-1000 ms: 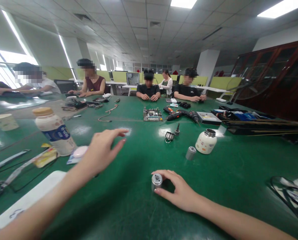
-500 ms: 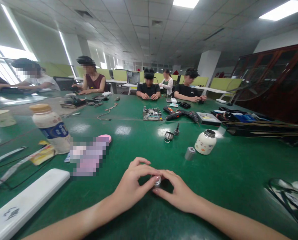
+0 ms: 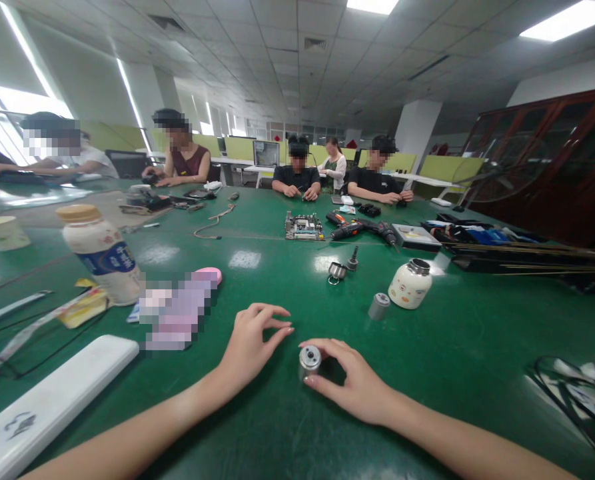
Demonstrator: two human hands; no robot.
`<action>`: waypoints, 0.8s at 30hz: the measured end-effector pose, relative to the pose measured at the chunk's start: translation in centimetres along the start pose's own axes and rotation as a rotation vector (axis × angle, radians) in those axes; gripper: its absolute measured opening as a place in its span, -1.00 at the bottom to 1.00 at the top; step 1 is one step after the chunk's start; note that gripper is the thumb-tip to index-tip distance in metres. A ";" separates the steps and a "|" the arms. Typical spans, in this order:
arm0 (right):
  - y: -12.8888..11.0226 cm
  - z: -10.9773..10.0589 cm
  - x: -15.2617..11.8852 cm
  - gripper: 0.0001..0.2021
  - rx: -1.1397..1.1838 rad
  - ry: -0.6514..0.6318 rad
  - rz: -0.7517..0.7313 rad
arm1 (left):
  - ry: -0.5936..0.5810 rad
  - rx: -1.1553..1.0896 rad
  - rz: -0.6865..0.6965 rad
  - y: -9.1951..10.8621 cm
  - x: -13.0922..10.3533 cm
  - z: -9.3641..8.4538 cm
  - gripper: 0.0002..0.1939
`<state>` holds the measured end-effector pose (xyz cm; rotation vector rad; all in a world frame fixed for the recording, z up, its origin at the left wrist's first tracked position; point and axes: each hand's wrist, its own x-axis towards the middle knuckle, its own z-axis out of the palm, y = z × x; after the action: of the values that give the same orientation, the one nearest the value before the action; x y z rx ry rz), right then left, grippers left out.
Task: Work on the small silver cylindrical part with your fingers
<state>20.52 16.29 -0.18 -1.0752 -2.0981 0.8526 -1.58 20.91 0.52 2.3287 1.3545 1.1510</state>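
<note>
A small silver metal cylinder [image 3: 310, 361] stands upright on the green table [image 3: 257, 427], with a hole in its top face. My right hand [image 3: 356, 383] grips it between thumb and fingers from the right. To its left, my left hand [image 3: 255, 341] hovers apart from it, fingers spread and holding nothing. A second silver cylinder [image 3: 379, 307] stands farther back, beside a cream bottle without a lid [image 3: 410, 285]. Behind them lie a metal cup-like part [image 3: 336, 271] and a dark pointed part [image 3: 352, 259].
White power strip [image 3: 62, 403], milk bottle [image 3: 104, 257] and pink-purple item [image 3: 184, 310] lie left. Circuit board [image 3: 304, 227] and power drills [image 3: 360, 230] are farther back. Black cables [image 3: 572, 400] lie right. Several people sit across the table.
My left hand has let go of the cylinder and moved left, its fingers now apart. The cylinder's top is uncovered, and my right hand has stayed on it.
</note>
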 end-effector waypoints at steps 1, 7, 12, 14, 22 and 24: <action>0.0 0.0 0.0 -0.59 -0.002 -0.001 0.005 | -0.048 0.006 -0.009 -0.6 0.0 0.2 -0.91; 0.0 0.0 0.0 -0.60 -0.008 -0.007 0.006 | -0.086 0.063 0.018 -1.6 -0.1 0.7 -0.86; 0.2 0.1 0.1 -0.59 -0.002 0.004 -0.020 | 0.196 -0.087 0.081 1.1 -1.4 0.2 -0.92; 0.4 0.1 0.1 -0.60 -0.001 0.012 -0.040 | 0.252 -0.174 0.127 2.5 -2.2 0.3 -0.92; 0.2 0.1 0.1 -0.63 0.007 0.004 -0.064 | 0.244 -0.234 0.255 3.7 -3.1 1.0 -0.83; 0.2 0.1 0.1 -0.63 0.000 0.007 -0.065 | 0.262 -0.233 0.239 3.5 -3.0 1.1 -0.84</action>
<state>20.53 16.45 -0.37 -1.0027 -2.1149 0.8166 0.65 16.71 0.09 2.2741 0.9644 1.6374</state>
